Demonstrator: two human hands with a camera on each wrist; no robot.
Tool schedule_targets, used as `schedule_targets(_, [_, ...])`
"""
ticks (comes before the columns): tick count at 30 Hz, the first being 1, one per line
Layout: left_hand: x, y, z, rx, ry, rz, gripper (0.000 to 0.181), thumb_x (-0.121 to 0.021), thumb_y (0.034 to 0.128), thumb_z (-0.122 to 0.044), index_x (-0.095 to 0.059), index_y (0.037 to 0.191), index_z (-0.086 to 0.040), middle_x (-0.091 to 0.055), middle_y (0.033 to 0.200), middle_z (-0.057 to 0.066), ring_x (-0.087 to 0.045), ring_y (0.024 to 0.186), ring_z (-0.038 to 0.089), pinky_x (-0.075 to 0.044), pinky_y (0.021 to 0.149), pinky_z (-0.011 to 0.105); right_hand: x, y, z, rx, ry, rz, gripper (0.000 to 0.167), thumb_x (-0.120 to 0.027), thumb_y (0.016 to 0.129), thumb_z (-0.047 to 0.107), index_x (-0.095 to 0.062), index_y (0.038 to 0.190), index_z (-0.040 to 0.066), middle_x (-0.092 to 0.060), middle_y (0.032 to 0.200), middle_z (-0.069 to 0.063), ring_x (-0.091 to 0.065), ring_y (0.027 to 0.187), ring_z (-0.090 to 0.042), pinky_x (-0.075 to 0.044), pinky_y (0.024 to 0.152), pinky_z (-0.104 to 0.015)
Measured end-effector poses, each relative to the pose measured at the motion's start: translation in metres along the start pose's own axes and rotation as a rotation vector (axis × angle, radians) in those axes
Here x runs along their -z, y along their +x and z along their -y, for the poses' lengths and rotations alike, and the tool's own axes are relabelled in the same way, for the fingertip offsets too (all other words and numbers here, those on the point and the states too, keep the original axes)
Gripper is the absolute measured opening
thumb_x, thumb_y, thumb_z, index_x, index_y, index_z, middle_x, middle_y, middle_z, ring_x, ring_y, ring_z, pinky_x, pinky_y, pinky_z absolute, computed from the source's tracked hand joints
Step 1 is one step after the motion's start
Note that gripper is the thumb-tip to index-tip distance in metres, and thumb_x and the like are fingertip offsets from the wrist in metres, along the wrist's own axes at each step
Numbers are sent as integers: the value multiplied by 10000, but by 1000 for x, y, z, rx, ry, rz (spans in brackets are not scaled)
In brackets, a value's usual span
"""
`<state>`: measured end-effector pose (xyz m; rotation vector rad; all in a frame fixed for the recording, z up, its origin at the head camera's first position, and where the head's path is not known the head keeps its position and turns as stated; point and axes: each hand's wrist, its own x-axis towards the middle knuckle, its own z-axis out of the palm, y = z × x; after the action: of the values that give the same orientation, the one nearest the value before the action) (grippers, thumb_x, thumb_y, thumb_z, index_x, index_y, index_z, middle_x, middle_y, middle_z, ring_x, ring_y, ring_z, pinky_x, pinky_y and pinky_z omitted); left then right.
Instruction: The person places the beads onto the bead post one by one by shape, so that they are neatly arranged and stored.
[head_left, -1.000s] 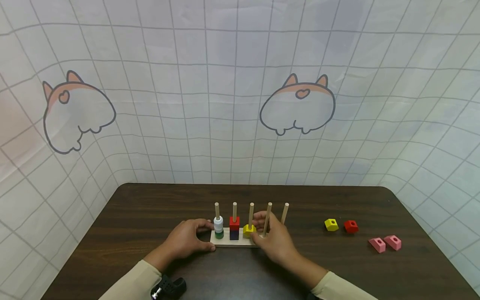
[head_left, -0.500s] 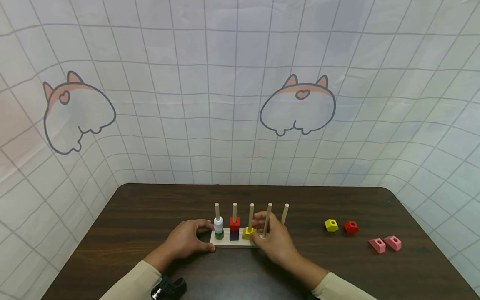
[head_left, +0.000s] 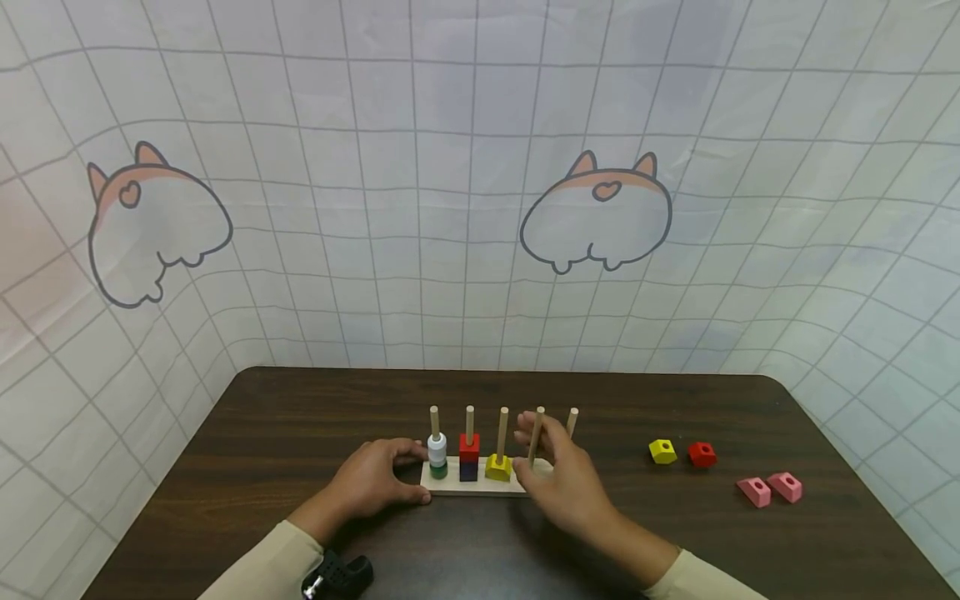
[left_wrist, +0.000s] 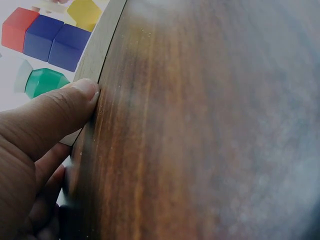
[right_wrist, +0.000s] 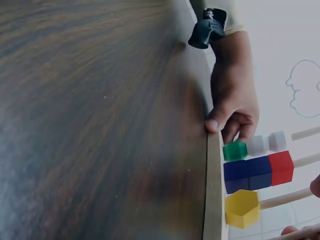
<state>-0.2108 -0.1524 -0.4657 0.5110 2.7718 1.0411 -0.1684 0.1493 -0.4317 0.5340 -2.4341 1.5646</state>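
My left hand (head_left: 372, 477) grips the left end of the wooden peg base (head_left: 480, 487), its thumb on the front edge, as the left wrist view also shows. On the first peg sit a green piece (right_wrist: 235, 151) and white pieces (head_left: 437, 447); on the second, blue blocks (right_wrist: 248, 174) under a red block (head_left: 468, 445). A yellow piece (head_left: 498, 468) lies at the bottom of the third peg. My right hand (head_left: 572, 483) is around the fourth peg (head_left: 536, 435), fingers spread and holding no piece, just right of the yellow one.
On the dark table (head_left: 337, 400) to the right lie a loose yellow block (head_left: 662, 452), a red block (head_left: 702, 454) and two pink blocks (head_left: 754, 492). The fifth peg (head_left: 572, 422) stands behind my right hand. A patterned white sheet (head_left: 450, 208) hangs behind the table.
My right hand has let go of the yellow piece and moved slightly right. The yellow piece has turned and sits flat on the base. My left hand has stayed in place.
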Motion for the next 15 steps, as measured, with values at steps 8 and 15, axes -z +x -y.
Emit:
schedule_targets(8, [0, 0, 1, -1, 3, -1, 512, -941, 709, -421, -737, 1152, -267, -698, 1292, 25, -615, 1236, 262, -471, 1015, 542, 19, -7, 6, 64, -98, 32, 620, -732, 926, 8, -465, 1483, 61, -614, 1412, -72, -633, 1236, -228, -495, 1022, -451])
schedule_targets(15, [0, 0, 1, -3, -1, 1, 517, -938, 711, -429, -735, 1159, -269, -691, 1306, 28, -612, 1242, 266, -470, 1016, 546, 41, -13, 3, 175, -139, 31, 471, -724, 910, -44, -578, 1348, 47, -707, 1244, -106, -709, 1088, -242, -575, 896, -348])
